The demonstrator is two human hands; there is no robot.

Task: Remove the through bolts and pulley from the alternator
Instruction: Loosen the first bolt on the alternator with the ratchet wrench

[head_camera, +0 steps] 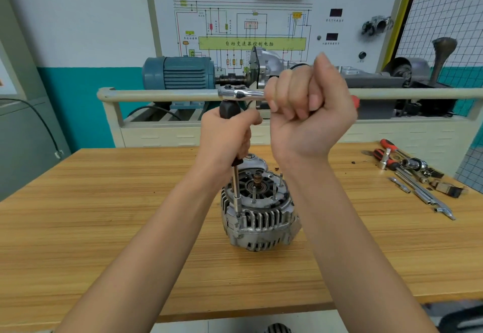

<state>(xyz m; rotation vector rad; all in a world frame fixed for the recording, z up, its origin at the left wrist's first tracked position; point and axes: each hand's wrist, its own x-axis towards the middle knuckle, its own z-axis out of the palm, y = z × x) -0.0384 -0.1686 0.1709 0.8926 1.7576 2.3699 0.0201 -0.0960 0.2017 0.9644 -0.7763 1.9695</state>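
Workshop room, white and teal wall, a trainer board with a wiring diagram (245, 32) at the back. In front of it we see a blue electric motor (180, 72) on a rack, left of centre, coupled to a grey gearbox unit (264, 67). A wooden counter (91, 217) fills the lower half.

Our left hand (226, 140) is wrapped around the black handle of a socket driver (236, 188), held upright; its socket tip sits on a through bolt (238, 215) at the left rim of the alternator (257, 212). The alternator stands at mid-counter, rear end up, shaft and several studs showing on top; we cannot tell where the pulley is.

Our right hand (308, 107), raised above and right of the left, is fisted tight around the handle of a chrome ratchet (241, 94). The ratchet lies horizontal, its head over the top of the driver handle; a red tip of its grip pokes out past the right hand.

Far right on the counter, well apart from the alternator, lie loose tools (413, 173): red-handled drivers, sockets, extension bars. Wire grid panel (444, 18) at the top right.
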